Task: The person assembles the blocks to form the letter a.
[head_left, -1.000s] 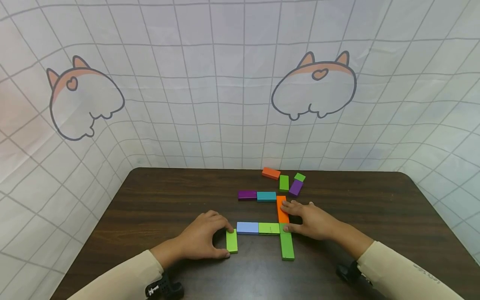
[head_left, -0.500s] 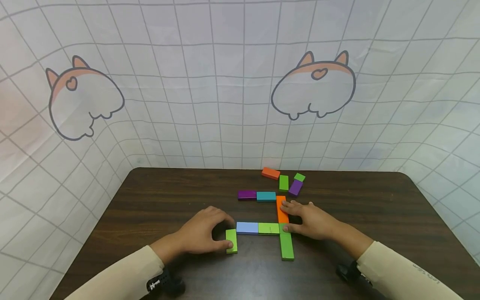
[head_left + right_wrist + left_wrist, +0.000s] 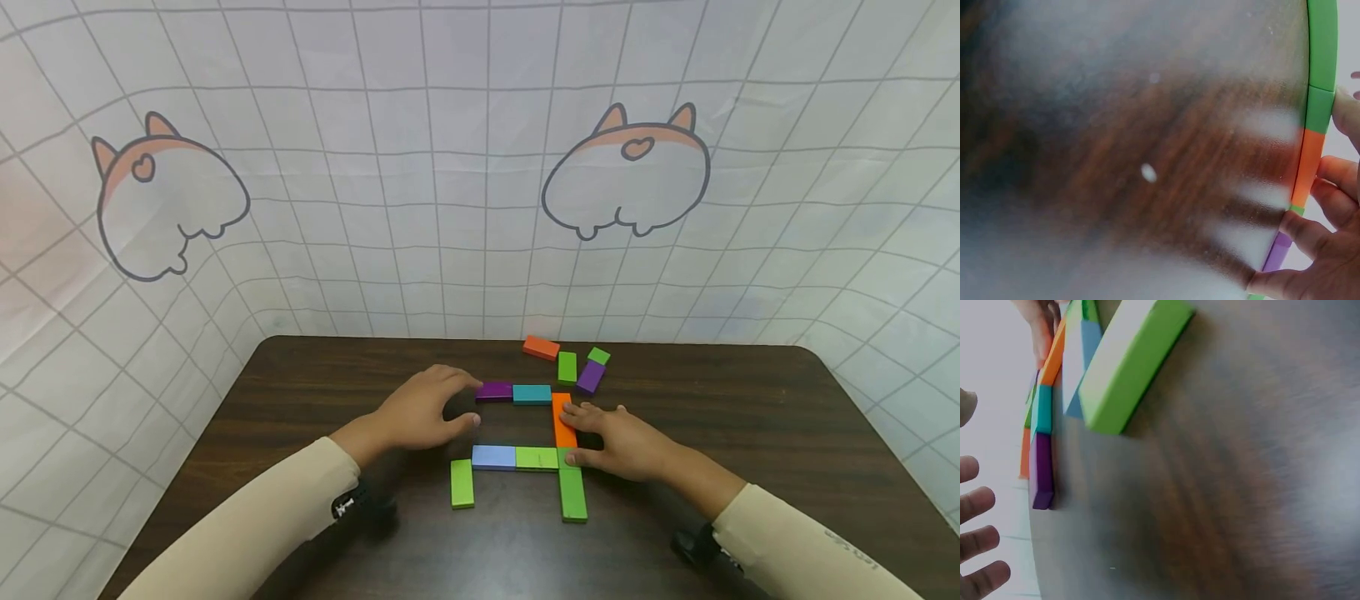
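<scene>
Flat coloured blocks lie joined end to end on the dark wooden table (image 3: 315,392). My left hand (image 3: 423,408), fingers spread and holding nothing, has its fingertips right at the left end of the purple block (image 3: 495,391), which adjoins a teal block (image 3: 532,394). My right hand (image 3: 622,446) rests fingertips on the orange block (image 3: 558,417) and its thumb on the green blocks (image 3: 573,496) below. From these, a lime block (image 3: 536,457) and a light blue block (image 3: 493,456) run leftward. Another lime block (image 3: 462,483) stands lengthwise at the row's left end, also large in the left wrist view.
Toward the table's back edge lie loose blocks: an orange-red one (image 3: 542,347), a green one (image 3: 567,367), a violet one (image 3: 591,377) and a small green one (image 3: 598,356). A white gridded curtain (image 3: 450,208) hangs behind the table.
My left hand has let go of the lime block at lower left and moved up and away to the purple block's end. The right hand and the blocks keep their places.
</scene>
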`<action>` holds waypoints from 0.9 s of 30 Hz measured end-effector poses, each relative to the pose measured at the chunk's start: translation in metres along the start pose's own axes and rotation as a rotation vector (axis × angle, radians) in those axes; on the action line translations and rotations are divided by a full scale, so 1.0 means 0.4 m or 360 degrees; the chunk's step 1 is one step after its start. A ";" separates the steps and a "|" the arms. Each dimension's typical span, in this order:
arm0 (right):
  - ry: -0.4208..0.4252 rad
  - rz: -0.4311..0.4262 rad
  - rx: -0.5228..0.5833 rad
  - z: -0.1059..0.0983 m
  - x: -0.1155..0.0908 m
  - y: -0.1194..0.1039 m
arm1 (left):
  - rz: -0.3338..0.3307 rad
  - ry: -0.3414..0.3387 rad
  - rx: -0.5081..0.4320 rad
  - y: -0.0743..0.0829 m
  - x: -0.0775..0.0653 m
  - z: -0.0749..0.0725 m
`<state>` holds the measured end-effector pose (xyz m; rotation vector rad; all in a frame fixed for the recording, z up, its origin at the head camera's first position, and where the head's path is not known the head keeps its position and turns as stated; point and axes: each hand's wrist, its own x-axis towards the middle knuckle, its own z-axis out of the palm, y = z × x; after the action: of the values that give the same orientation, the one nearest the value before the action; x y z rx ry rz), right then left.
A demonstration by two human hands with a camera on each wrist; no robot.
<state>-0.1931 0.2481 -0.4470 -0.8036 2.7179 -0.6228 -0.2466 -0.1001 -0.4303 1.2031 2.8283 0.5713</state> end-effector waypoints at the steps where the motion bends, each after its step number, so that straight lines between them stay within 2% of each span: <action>1: -0.0001 -0.0001 0.0000 0.000 0.000 0.000 | -0.0003 -0.0005 0.0021 -0.002 0.011 -0.001; 10: -0.0011 0.0008 0.0007 -0.001 0.000 0.000 | -0.0089 -0.0093 0.0134 -0.007 0.092 0.003; 15: -0.0021 0.0022 0.0004 -0.001 0.002 -0.001 | -0.0140 -0.0142 0.0140 -0.003 0.131 0.014; 27: -0.0024 0.0034 0.0009 -0.005 0.002 -0.005 | -0.0142 -0.0215 0.0147 0.020 0.204 0.032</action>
<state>-0.1936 0.2469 -0.4445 -0.7734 2.7063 -0.6166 -0.2967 -0.0338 -0.4290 1.0768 2.8042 0.3450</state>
